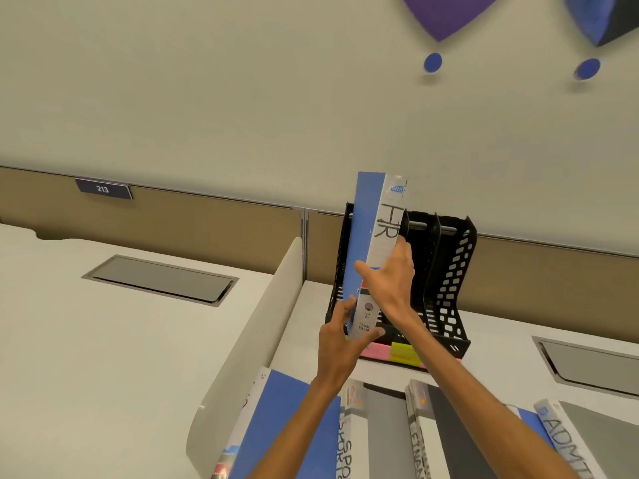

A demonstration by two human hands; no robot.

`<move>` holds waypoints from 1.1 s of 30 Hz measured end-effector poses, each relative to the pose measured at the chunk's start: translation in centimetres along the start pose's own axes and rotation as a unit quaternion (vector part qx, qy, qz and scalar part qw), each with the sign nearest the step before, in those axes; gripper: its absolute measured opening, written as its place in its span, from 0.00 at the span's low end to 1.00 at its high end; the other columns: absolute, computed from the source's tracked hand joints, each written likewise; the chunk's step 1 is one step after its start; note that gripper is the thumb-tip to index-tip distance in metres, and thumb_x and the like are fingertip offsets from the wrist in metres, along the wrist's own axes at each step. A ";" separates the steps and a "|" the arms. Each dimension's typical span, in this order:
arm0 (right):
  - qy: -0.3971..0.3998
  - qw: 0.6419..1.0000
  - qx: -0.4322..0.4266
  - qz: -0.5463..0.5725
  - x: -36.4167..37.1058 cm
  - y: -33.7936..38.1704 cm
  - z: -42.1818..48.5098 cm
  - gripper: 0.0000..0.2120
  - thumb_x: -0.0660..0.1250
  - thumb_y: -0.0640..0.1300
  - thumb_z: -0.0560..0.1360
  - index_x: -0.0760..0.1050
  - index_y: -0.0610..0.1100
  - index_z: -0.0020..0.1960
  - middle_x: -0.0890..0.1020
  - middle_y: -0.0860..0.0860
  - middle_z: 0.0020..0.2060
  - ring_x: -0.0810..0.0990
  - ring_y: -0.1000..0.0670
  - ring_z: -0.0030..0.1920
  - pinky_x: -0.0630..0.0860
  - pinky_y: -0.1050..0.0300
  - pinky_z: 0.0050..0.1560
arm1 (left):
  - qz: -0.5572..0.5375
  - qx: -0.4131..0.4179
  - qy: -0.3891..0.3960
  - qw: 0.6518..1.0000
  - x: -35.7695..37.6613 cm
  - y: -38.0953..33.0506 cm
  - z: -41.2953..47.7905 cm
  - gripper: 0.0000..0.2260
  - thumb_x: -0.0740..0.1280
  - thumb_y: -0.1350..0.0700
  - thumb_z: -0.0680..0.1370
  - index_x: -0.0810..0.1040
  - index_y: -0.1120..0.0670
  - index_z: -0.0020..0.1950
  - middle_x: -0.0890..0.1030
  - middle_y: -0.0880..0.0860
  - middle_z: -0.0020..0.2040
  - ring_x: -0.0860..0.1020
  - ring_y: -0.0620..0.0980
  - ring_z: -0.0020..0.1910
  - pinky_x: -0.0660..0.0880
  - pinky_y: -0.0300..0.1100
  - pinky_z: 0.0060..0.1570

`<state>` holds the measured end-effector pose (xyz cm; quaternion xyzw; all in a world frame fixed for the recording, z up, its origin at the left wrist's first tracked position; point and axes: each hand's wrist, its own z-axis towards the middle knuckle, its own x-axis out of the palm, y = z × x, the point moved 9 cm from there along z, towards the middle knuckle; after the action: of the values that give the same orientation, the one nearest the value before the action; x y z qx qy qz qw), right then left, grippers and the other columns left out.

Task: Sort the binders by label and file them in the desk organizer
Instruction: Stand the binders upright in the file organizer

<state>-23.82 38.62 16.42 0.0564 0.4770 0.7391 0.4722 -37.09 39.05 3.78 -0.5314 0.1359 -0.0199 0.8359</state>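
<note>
The white bench (pixel 501 340) carries a black mesh organizer (pixel 449 271) against the back panel. Its compartments stand side by side, and the right-hand ones look empty. Nearer the person, five other binders (pixel 383 426) lie flat in a row with their spines up, waiting their turn.

The blue binder (pixel 368 236), with "HR" written on its grey spine, stands nearly upright at the mouth of the leftmost compartment. Its lower end is at the front lip, and I cannot tell whether it is seated yet. The right hand (pixel 390 274) holds it at mid-height, its grip closed with the thumb across the spine and the fingers round the far side. The left hand (pixel 340 340) pinches the bottom end, with the thumb on the spine and the fingers on the blue cover.

A pink label (pixel 375 350) and a yellow label (pixel 404 356) are stuck along the organizer's front edge. The pink one sits under this compartment, but its writing is unreadable here.

The likely troubles:
- **Snagging:** the binder's bottom corner may catch the lip or a mesh wall.
- **Sliding:** a firm push could shove the organizer backward, since it looks light.
- **Leaning:** a lone binder may tilt over once it is released.
- **Misfiling:** the left hand partly covers the labels, so the compartment could be the wrong one.
</note>
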 end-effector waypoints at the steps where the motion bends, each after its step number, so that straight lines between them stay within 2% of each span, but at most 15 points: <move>1: -0.001 1.000 0.000 0.003 0.4 -0.3 0.1 0.33 0.77 0.46 0.65 0.67 0.43 0.66 0.72 0.48 0.54 0.76 0.50 0.51 0.70 0.72 0.40 | 0.030 -0.004 0.004 1.000 -0.1 0.6 0.1 0.28 0.73 0.34 0.67 0.67 0.37 0.63 0.80 0.38 0.55 0.79 0.35 0.54 0.79 0.30 0.42; 3: -0.002 1.000 -0.001 0.011 1.6 -0.6 0.2 0.33 0.76 0.45 0.66 0.66 0.43 0.66 0.71 0.48 0.54 0.76 0.52 0.50 0.69 0.75 0.33 | 0.072 -0.028 0.007 0.997 -0.4 1.9 0.6 0.31 0.70 0.29 0.67 0.66 0.38 0.65 0.80 0.40 0.57 0.80 0.38 0.54 0.80 0.33 0.46; 4: -0.002 1.000 -0.002 0.013 2.2 -0.8 0.2 0.33 0.76 0.45 0.67 0.66 0.43 0.67 0.71 0.48 0.55 0.75 0.52 0.50 0.69 0.75 0.32 | 0.080 -0.039 0.016 0.996 -0.4 2.8 0.8 0.32 0.69 0.29 0.67 0.66 0.39 0.66 0.79 0.40 0.58 0.79 0.41 0.57 0.79 0.38 0.55; 5: -0.002 1.000 -0.003 0.015 2.7 -0.9 0.2 0.34 0.76 0.45 0.67 0.65 0.43 0.68 0.70 0.49 0.55 0.75 0.53 0.51 0.69 0.76 0.33 | 0.085 -0.044 0.026 0.995 -0.3 3.6 1.1 0.33 0.69 0.28 0.67 0.66 0.40 0.67 0.79 0.40 0.58 0.78 0.43 0.59 0.73 0.45 0.66; 6: -0.004 1.000 -0.004 0.019 3.2 -1.1 0.2 0.34 0.76 0.45 0.68 0.64 0.43 0.68 0.70 0.49 0.56 0.75 0.53 0.52 0.70 0.76 0.35 | 0.093 -0.047 0.037 0.994 -0.3 4.2 1.3 0.34 0.68 0.29 0.68 0.66 0.42 0.68 0.79 0.41 0.58 0.78 0.42 0.60 0.61 0.49 0.74; 8: -0.009 1.000 0.000 0.027 3.8 -1.5 0.2 0.35 0.76 0.46 0.68 0.62 0.45 0.69 0.68 0.50 0.56 0.74 0.52 0.53 0.74 0.70 0.43 | 0.108 -0.057 0.053 0.991 -0.6 5.2 1.7 0.34 0.67 0.30 0.69 0.65 0.44 0.69 0.79 0.41 0.59 0.78 0.39 0.58 0.43 0.51 0.78; 9: -0.010 1.000 0.002 0.029 4.1 -1.8 0.3 0.35 0.75 0.46 0.68 0.62 0.45 0.70 0.67 0.52 0.56 0.74 0.52 0.53 0.75 0.64 0.46 | 0.110 -0.065 0.057 0.990 -0.7 5.8 1.9 0.34 0.67 0.30 0.69 0.65 0.44 0.69 0.78 0.41 0.60 0.77 0.39 0.58 0.41 0.52 0.77; 11: -0.007 0.999 0.004 0.031 4.9 -2.2 0.3 0.36 0.75 0.46 0.68 0.61 0.46 0.70 0.66 0.53 0.56 0.73 0.53 0.54 0.75 0.61 0.48 | 0.105 -0.084 0.061 0.989 -0.8 6.7 2.3 0.34 0.68 0.31 0.69 0.64 0.45 0.70 0.75 0.42 0.62 0.75 0.40 0.60 0.48 0.54 0.76; 12: -0.005 0.999 0.005 0.032 5.2 -2.3 0.2 0.36 0.75 0.45 0.69 0.61 0.46 0.71 0.66 0.52 0.56 0.72 0.53 0.55 0.74 0.64 0.47 | 0.091 -0.098 0.065 0.989 -0.7 7.2 2.5 0.35 0.69 0.32 0.69 0.63 0.45 0.70 0.73 0.44 0.64 0.74 0.43 0.62 0.57 0.55 0.75; 14: -0.002 0.999 0.006 0.036 5.8 -2.6 0.2 0.36 0.74 0.45 0.69 0.60 0.45 0.71 0.67 0.50 0.58 0.71 0.54 0.56 0.73 0.66 0.47 | 0.043 -0.135 0.081 0.987 -0.3 8.2 2.6 0.39 0.71 0.33 0.69 0.59 0.46 0.72 0.73 0.49 0.67 0.75 0.50 0.64 0.74 0.50 0.65; 15: -0.002 0.999 0.007 0.037 6.1 -2.8 0.3 0.36 0.74 0.45 0.70 0.60 0.45 0.71 0.67 0.49 0.59 0.70 0.54 0.56 0.73 0.66 0.48 | 0.027 -0.149 0.085 0.985 -0.1 8.5 2.6 0.40 0.71 0.33 0.68 0.58 0.47 0.73 0.74 0.50 0.67 0.76 0.52 0.64 0.77 0.46 0.60; 19: 0.009 1.000 -0.009 0.028 7.2 -2.5 0.7 0.36 0.74 0.43 0.69 0.60 0.44 0.71 0.66 0.48 0.60 0.70 0.53 0.59 0.72 0.73 0.47 | 0.038 -0.162 0.078 0.983 -0.1 9.2 3.3 0.40 0.68 0.31 0.66 0.62 0.49 0.71 0.77 0.48 0.62 0.78 0.46 0.56 0.76 0.28 0.43; 23: 0.015 1.000 -0.017 0.021 7.8 -2.3 0.8 0.35 0.74 0.42 0.69 0.60 0.43 0.71 0.63 0.46 0.63 0.67 0.53 0.61 0.74 0.67 0.51 | 0.079 -0.178 0.056 0.979 -0.8 10.2 4.5 0.37 0.72 0.34 0.67 0.68 0.53 0.68 0.75 0.49 0.59 0.76 0.45 0.53 0.72 0.26 0.36; 26: 0.020 0.999 -0.010 0.024 8.0 -2.7 0.7 0.37 0.75 0.43 0.69 0.59 0.45 0.72 0.64 0.46 0.65 0.66 0.54 0.62 0.72 0.70 0.51 | 0.096 -0.182 0.048 0.978 -1.5 10.8 5.2 0.32 0.75 0.35 0.65 0.71 0.53 0.61 0.76 0.49 0.53 0.78 0.47 0.51 0.73 0.28 0.34; 33: 0.085 0.995 0.057 0.012 9.1 -3.9 0.7 0.37 0.75 0.48 0.67 0.63 0.49 0.72 0.73 0.48 0.63 0.71 0.52 0.59 0.77 0.43 0.61 | 0.105 -0.172 0.011 0.979 -2.9 11.4 6.0 0.27 0.78 0.39 0.63 0.78 0.56 0.50 0.83 0.50 0.46 0.83 0.48 0.43 0.77 0.30 0.37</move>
<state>-25.88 46.35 10.47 0.0255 0.5562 0.7184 0.4171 -39.63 49.80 -3.40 -0.6497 0.2015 0.0856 0.7280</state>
